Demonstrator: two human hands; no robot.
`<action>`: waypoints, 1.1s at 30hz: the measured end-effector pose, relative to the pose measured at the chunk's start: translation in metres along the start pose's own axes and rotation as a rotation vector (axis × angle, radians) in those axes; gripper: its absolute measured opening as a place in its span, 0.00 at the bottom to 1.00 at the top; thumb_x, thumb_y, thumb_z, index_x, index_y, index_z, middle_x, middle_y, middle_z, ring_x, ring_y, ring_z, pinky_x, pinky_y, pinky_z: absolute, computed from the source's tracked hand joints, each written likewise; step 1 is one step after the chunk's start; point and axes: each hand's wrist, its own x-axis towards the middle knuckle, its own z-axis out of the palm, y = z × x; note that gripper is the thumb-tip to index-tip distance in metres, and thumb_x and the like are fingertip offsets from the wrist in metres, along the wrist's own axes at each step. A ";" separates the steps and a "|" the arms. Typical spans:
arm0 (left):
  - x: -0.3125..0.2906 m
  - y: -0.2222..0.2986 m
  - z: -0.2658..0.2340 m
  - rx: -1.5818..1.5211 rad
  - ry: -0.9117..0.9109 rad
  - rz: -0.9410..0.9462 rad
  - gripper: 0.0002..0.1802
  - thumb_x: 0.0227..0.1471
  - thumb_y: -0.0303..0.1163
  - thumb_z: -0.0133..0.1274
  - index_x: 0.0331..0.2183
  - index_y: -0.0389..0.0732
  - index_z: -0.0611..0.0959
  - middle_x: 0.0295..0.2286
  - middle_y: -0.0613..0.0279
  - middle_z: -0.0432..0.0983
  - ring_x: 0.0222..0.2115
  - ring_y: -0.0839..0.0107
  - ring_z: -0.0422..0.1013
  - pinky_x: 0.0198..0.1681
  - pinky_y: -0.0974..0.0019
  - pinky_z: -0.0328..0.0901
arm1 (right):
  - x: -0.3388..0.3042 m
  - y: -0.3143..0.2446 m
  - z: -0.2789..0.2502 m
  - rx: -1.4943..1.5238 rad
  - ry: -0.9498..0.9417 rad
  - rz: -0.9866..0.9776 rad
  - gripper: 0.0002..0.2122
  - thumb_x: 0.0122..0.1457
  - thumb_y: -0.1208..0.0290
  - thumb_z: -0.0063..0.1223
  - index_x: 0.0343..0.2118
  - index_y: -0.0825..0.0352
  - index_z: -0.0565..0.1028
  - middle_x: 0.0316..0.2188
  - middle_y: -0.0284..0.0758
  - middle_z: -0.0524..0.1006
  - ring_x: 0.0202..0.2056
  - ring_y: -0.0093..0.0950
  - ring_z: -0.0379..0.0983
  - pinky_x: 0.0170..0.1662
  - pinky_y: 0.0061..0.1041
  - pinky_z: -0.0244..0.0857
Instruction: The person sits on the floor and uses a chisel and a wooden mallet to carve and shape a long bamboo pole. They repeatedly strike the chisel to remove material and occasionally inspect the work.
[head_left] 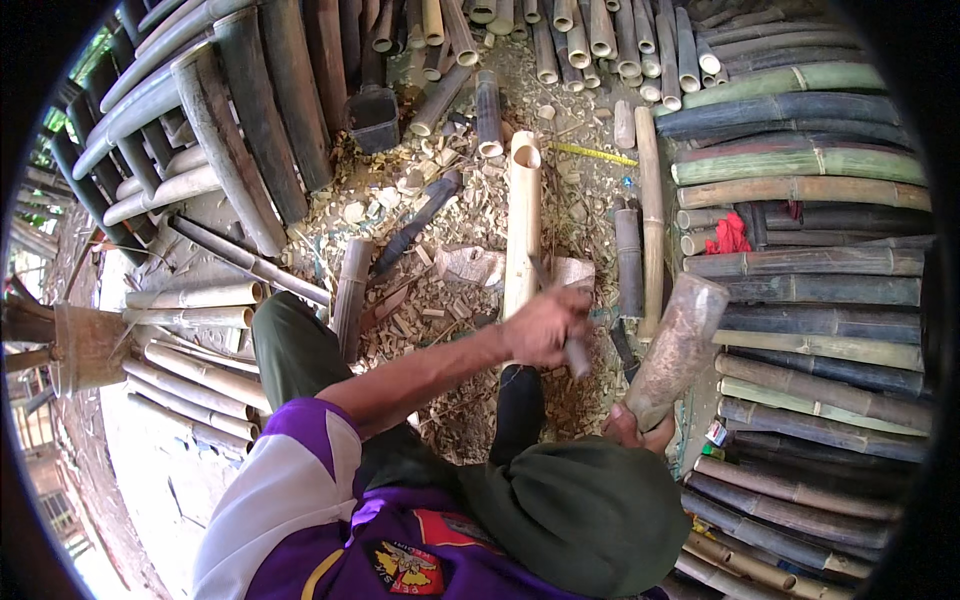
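Note:
My left hand [548, 328] is closed round the handle of a chisel [577, 357], slightly blurred. The chisel's dark metal end [540, 270] lies against a pale, peeled bamboo tube [522, 215] standing lengthwise in front of me. An opening shows at the tube's far end, and its near end runs down behind my hand. Off to the right, my right hand [638, 430] grips the narrow end of a thick, worn wooden mallet [680, 335]. The mallet's broad head tilts up and away, apart from the chisel. Part of the right hand's fingers is hidden by the mallet.
Wood chips [400, 215] cover the ground around the tube. Stacked bamboo poles [805, 262] line the right side, and more tubes [600, 40] lie at the back. A dark plastic container [373, 120], a yellow measuring tape [597, 153] and a red cloth [730, 235] lie nearby.

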 end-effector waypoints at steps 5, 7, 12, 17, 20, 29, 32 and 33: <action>-0.042 0.007 0.026 0.059 -0.086 -0.046 0.18 0.27 0.35 0.63 0.29 0.44 0.82 0.34 0.57 0.67 0.40 0.55 0.68 0.43 0.53 0.61 | -0.005 -0.003 0.013 0.046 -0.031 0.144 0.30 0.52 0.67 0.69 0.55 0.72 0.66 0.34 0.36 0.79 0.30 0.24 0.77 0.35 0.27 0.72; -0.038 0.007 0.025 0.071 -0.072 -0.035 0.19 0.26 0.36 0.63 0.29 0.43 0.82 0.34 0.57 0.66 0.40 0.55 0.68 0.43 0.53 0.61 | -0.006 -0.010 0.013 0.056 -0.052 0.237 0.30 0.52 0.66 0.69 0.55 0.71 0.66 0.34 0.36 0.79 0.28 0.25 0.76 0.35 0.28 0.72; -0.032 0.008 0.023 0.018 -0.084 -0.051 0.19 0.25 0.36 0.62 0.28 0.43 0.82 0.33 0.56 0.67 0.39 0.54 0.67 0.43 0.52 0.61 | -0.014 -0.044 0.047 0.241 0.116 0.203 0.30 0.51 0.67 0.68 0.55 0.71 0.66 0.30 0.36 0.77 0.25 0.25 0.75 0.32 0.28 0.71; -0.018 0.001 0.027 -0.073 0.022 -0.105 0.17 0.27 0.36 0.61 0.26 0.40 0.80 0.27 0.53 0.67 0.33 0.50 0.69 0.39 0.49 0.62 | -0.017 -0.063 0.020 0.066 0.222 0.044 0.26 0.52 0.68 0.66 0.52 0.72 0.68 0.28 0.35 0.76 0.25 0.24 0.74 0.31 0.29 0.70; -0.010 -0.009 0.033 -0.084 0.206 -0.147 0.15 0.31 0.36 0.59 0.25 0.38 0.79 0.24 0.52 0.67 0.29 0.48 0.70 0.37 0.47 0.64 | -0.017 -0.118 0.017 0.145 0.366 -0.241 0.28 0.51 0.69 0.66 0.53 0.72 0.67 0.28 0.35 0.75 0.24 0.25 0.74 0.31 0.29 0.70; -0.006 -0.033 0.027 -0.046 0.110 -0.220 0.10 0.38 0.29 0.57 0.28 0.37 0.84 0.27 0.54 0.79 0.29 0.56 0.78 0.32 0.55 0.74 | 0.023 -0.062 0.072 -0.206 0.336 -0.216 0.31 0.50 0.70 0.65 0.56 0.73 0.64 0.27 0.35 0.74 0.23 0.25 0.72 0.30 0.29 0.69; 0.030 -0.015 -0.017 -0.554 0.429 -0.554 0.07 0.45 0.31 0.62 0.23 0.40 0.80 0.23 0.62 0.76 0.26 0.69 0.75 0.29 0.65 0.72 | 0.006 -0.080 0.049 0.084 0.411 -0.241 0.32 0.49 0.70 0.65 0.56 0.73 0.63 0.27 0.35 0.73 0.23 0.26 0.71 0.29 0.29 0.69; 0.050 0.011 -0.046 -0.785 0.658 -0.783 0.10 0.44 0.32 0.64 0.22 0.40 0.79 0.22 0.65 0.73 0.26 0.73 0.72 0.29 0.68 0.70 | -0.001 -0.083 0.041 0.144 0.439 -0.237 0.32 0.49 0.70 0.65 0.57 0.73 0.63 0.26 0.35 0.73 0.23 0.26 0.71 0.29 0.29 0.69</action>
